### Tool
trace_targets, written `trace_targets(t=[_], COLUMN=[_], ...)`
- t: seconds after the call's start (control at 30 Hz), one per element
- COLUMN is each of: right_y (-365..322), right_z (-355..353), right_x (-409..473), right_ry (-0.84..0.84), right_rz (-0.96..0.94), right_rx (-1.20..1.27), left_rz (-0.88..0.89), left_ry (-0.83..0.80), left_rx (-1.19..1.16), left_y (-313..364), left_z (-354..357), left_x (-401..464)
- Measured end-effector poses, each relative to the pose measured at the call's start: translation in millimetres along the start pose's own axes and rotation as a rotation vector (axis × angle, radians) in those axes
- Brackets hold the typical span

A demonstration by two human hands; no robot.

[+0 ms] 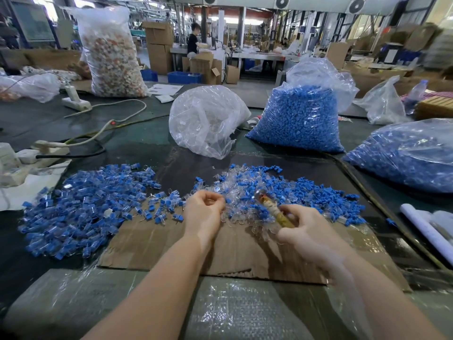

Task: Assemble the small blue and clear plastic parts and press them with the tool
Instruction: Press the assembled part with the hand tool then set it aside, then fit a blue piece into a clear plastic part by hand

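Both bare forearms reached forward from the bottom edge over the flat brown cardboard sheet (171, 244), side by side and apart. The left hand (204, 207) sat at the sheet's far edge, back toward the camera, fingers curled in with the tips pinched together; what they held couldn't be made out. The right hand (300, 228), nearer the sheet's right side, gripped the tape-wrapped yellowish tool handle (275, 212), angled up and leftward.

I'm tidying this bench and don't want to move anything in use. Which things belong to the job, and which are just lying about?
In use:
- loose pile of blue and clear parts
- heap of assembled pieces
- tool held in the right hand
- left hand pinching a clear part
- cardboard sheet
- bags of blue parts

Lying about:
- power strips
- water bottle
- bag of orange and white pieces
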State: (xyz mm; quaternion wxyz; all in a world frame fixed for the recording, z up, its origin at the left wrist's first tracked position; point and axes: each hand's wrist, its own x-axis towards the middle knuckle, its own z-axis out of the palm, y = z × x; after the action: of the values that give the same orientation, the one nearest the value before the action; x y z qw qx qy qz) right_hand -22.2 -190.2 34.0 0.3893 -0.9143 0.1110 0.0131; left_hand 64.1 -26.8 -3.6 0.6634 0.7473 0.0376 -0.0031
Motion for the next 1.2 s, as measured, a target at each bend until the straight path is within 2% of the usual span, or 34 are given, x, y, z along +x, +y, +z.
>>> trace_targets(t=[0.1,0.17,0.3,0.43,0.5,0.57,0.73,0.83,0.93,1.03,1.1,1.2], right_y=[21.3,35.8,59.2,72.1,75.9,79.0,80.2,78.8,73.8,66.0,60.1,55.2], right_z=[-11.1,-19.8,-34.5,-41.7,-42.2,-41.7,-38.3,-38.1,-38.6,-36.6,-32.2,-23.2], right_x=[13.1,20.6,31.2,37.2,38.5,39.6,38.4,37.5,34.6,31.3,30.6,31.9], right_ry=[0.175,0.227,0.29,0.304,0.294,0.292,0.32,0.327,0.331,0.41,0.396,0.354], right_rz=[0.076,0.156,0.221,0.271,0.291,0.293,0.267,0.249,0.233,0.095,0.025,0.015], right_rx=[-0.261,-0.357,-0.497,-0.568,-0.602,-0.625,-0.668,-0.68,-0.684,-0.657,-0.638,-0.641], left_rz=[0.22,0.292,0.318,0.29,0.318,0.389,0.563,0.594,0.605,0.622,0.637,0.632], left_ry=[0.194,0.278,0.365,0.367,0.357,0.303,0.01,-0.123,-0.182,-0.227,-0.266,-0.327], left_rx=[0.425,0.596,0.855,1.0,1.001,0.905,0.684,0.65,0.63,0.616,0.623,0.629], left_y=[-4.1,-9.4,-18.9,-23.7,-25.6,-25.7,-24.9,-25.8,-27.4,-28.7,-30.3,-32.8], left_z=[-23.8,-39.4,-62.5,-69.9,-64.9,-52.6,-10.5,10.3,22.8,29.6,32.9,35.0], left_x=[10.4,19.0,32.9,36.5,33.4,26.0,0.5,-11.0,-17.1,-20.7,-23.4,-25.8])
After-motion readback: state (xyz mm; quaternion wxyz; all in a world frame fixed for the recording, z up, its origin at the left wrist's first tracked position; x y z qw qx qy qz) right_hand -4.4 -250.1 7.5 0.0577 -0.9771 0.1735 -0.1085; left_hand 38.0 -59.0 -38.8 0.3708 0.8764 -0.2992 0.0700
